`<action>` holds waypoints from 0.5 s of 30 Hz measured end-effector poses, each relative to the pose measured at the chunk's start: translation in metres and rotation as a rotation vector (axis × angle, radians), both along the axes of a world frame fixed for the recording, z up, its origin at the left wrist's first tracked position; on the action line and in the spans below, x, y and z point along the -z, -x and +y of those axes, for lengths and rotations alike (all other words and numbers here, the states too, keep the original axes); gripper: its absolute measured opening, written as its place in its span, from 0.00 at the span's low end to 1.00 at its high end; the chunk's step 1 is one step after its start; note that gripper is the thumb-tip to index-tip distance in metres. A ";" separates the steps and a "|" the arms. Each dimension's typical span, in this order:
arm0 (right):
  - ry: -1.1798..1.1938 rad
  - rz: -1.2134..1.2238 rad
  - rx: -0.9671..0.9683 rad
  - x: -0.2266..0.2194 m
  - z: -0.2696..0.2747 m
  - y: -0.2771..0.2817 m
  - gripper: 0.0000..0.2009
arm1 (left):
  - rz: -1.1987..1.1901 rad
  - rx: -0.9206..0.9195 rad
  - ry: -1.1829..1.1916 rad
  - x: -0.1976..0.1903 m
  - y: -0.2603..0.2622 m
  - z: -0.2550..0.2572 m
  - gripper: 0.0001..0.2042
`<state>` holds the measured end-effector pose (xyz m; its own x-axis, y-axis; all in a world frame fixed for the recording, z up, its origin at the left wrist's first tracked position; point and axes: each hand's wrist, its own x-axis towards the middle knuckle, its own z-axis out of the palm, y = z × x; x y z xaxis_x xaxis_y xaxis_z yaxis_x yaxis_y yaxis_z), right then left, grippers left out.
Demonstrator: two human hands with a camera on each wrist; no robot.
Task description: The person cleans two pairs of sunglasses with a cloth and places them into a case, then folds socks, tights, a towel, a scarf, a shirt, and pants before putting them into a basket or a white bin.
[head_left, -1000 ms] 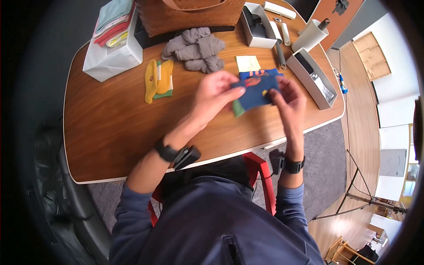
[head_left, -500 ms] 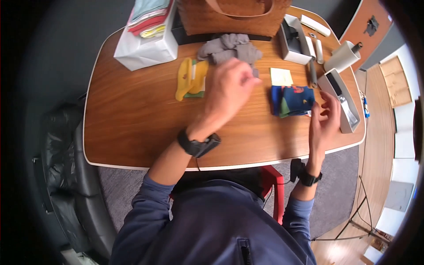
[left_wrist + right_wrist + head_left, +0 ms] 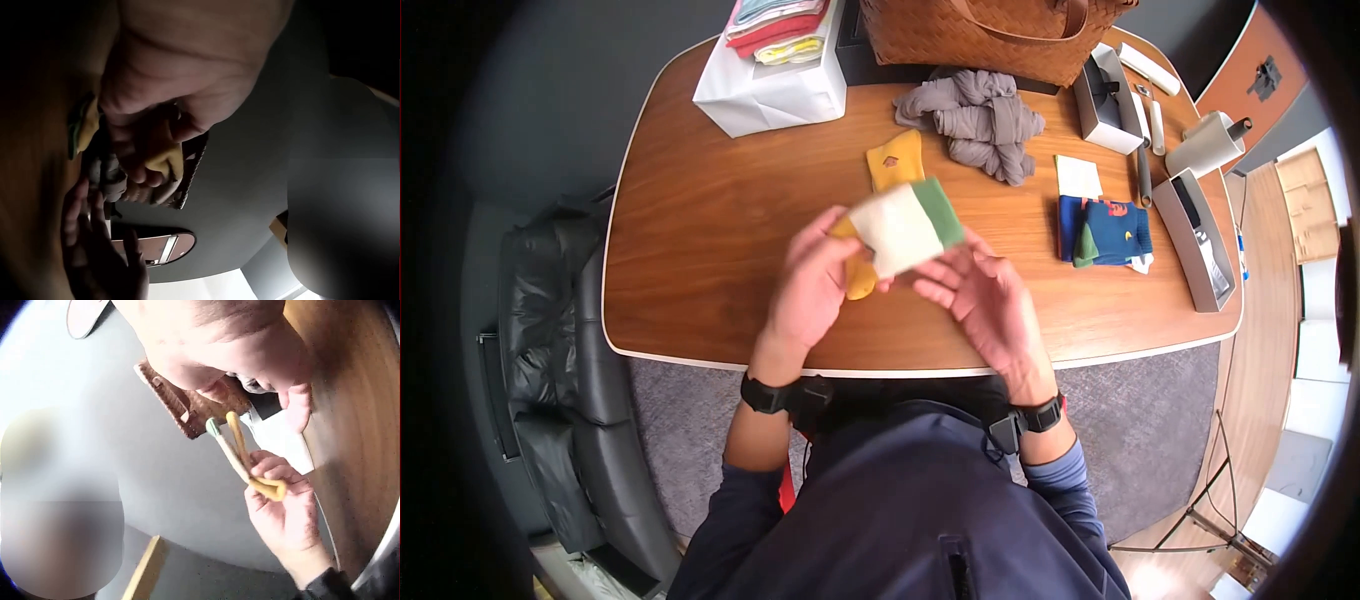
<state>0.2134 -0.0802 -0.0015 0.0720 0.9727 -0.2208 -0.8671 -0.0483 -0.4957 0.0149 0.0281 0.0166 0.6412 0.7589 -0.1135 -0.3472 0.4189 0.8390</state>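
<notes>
In the head view, my left hand (image 3: 805, 295) pinches a folded sock (image 3: 897, 228) with white, green and yellow parts, held above the table. My right hand (image 3: 1000, 315) is beside it, palm up with relaxed fingers. The right wrist view shows the sock's yellow and pale layers (image 3: 234, 456) edge-on in my left hand (image 3: 287, 515), with a gap to my right hand (image 3: 231, 350). Behind the held sock, another yellow sock (image 3: 895, 160) lies on the table. Whether my right fingertips touch the held sock is unclear.
Grey bundled cloth (image 3: 990, 122) lies behind the socks. Folded blue socks (image 3: 1115, 235) sit at the right beside a pale note (image 3: 1080, 177) and a white tray (image 3: 1200, 245). A white box (image 3: 775, 95) and a brown woven bag (image 3: 1000, 40) stand at the back.
The blue socks, earlier held in both hands, were let go at the right. My left hand has taken a yellow, white and green sock; my right hand has moved left, close to it.
</notes>
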 end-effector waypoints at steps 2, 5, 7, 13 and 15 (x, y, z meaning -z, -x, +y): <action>-0.003 -0.008 -0.093 0.005 -0.002 -0.002 0.20 | 0.188 -0.061 -0.069 0.014 -0.005 -0.009 0.15; 0.099 -0.384 0.051 0.018 -0.008 0.003 0.18 | 0.305 -0.045 -0.276 0.020 -0.007 -0.023 0.12; 0.080 -0.560 0.087 0.030 -0.015 0.000 0.18 | 0.416 0.079 -0.409 0.030 0.001 -0.024 0.10; 0.199 -0.827 0.144 0.029 -0.034 -0.015 0.18 | 0.566 0.070 -0.753 0.040 0.012 -0.012 0.05; 0.269 -0.971 0.210 0.020 -0.043 -0.020 0.19 | 0.726 -0.125 -0.852 0.043 0.020 -0.006 0.08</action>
<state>0.2336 -0.1229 -0.0219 0.4986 0.8467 -0.1856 -0.1020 -0.1553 -0.9826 -0.0050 0.0225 -0.0264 0.5488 0.8210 0.1573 0.3403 -0.3912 0.8551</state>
